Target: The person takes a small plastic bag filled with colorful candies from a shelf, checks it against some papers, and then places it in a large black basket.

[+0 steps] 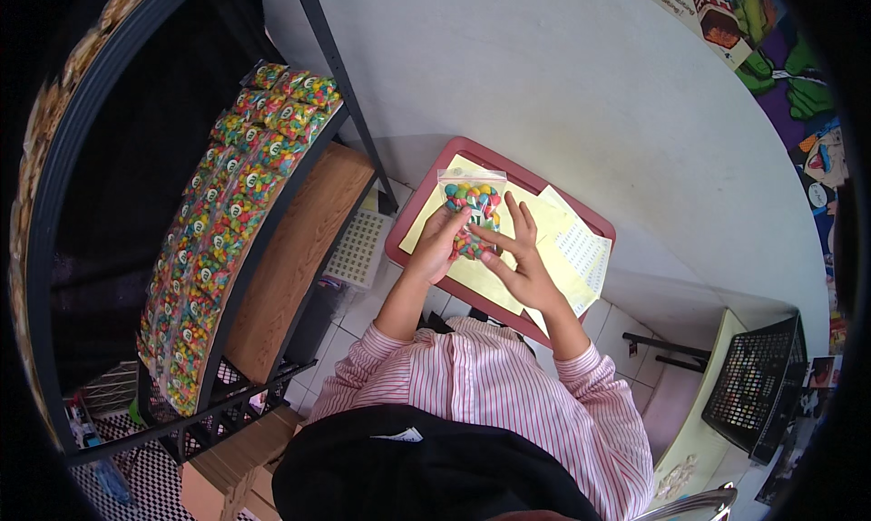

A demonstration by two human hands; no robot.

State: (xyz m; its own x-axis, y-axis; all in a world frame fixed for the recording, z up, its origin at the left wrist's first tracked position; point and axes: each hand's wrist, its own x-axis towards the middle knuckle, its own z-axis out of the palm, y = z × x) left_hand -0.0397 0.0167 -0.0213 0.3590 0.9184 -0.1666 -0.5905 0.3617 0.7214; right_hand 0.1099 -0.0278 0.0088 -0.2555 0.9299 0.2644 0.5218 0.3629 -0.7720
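Observation:
My left hand (437, 243) grips a clear zip-top bag of colourful candies (475, 199) by its left side, thumb across the front. The bag is upright in the picture, its zip strip at the top, and a round label with a dark letter, partly hidden by fingers, sits mid-front. My right hand (522, 259) is spread over the bag's right side, a fingertip at the label. Beneath both hands is a small maroon-rimmed table (408, 211). Yellow paper sheets (537, 218) cover much of it, and a sheet printed with small marks (585, 252) lies at the right.
To the left, a dark metal shelf rack holds rows of similar labelled candy bags (224, 228) above a wooden shelf (299, 249). A sticker sheet (357, 245) lies below it. Cardboard (231, 466) stands lower left. A black plastic basket (752, 385) sits at right, near the white wall (544, 65).

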